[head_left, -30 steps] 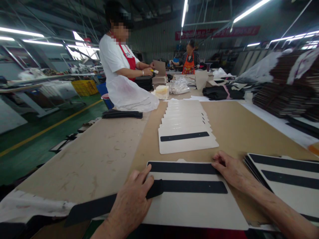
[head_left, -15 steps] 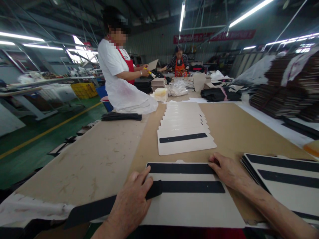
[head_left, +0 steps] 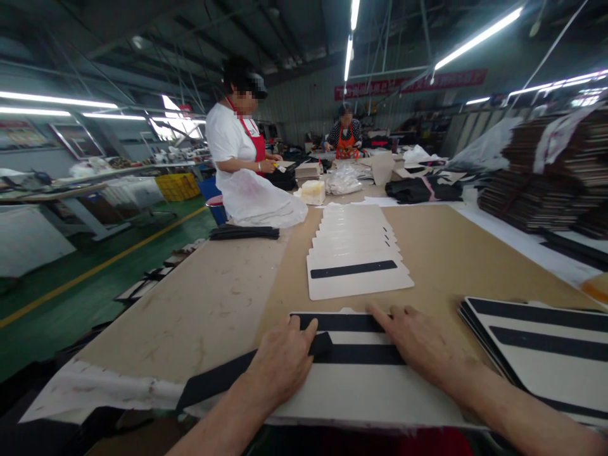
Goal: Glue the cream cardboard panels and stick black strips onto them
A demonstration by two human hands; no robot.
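Note:
A cream card panel (head_left: 361, 392) with two black strips lies at the table's near edge. My left hand (head_left: 281, 361) presses flat on the left end of the lower black strip (head_left: 228, 375), which hangs off the panel to the left. My right hand (head_left: 418, 342) lies open across the panel's middle, fingers stretched over the upper black strip (head_left: 339, 322) and covering the lower one's right part.
A fanned row of cream panels (head_left: 354, 247) runs up the brown table (head_left: 199, 304). A stack of striped panels (head_left: 546, 348) sits at my right. A person in a white shirt (head_left: 237, 158) stands at the far left; another sits further back (head_left: 346, 130). Dark stacks (head_left: 536, 183) line the right.
My right hand slid left from the panel's right end to its middle. The left hand shifted slightly right along the lower strip. The view tilted up a little.

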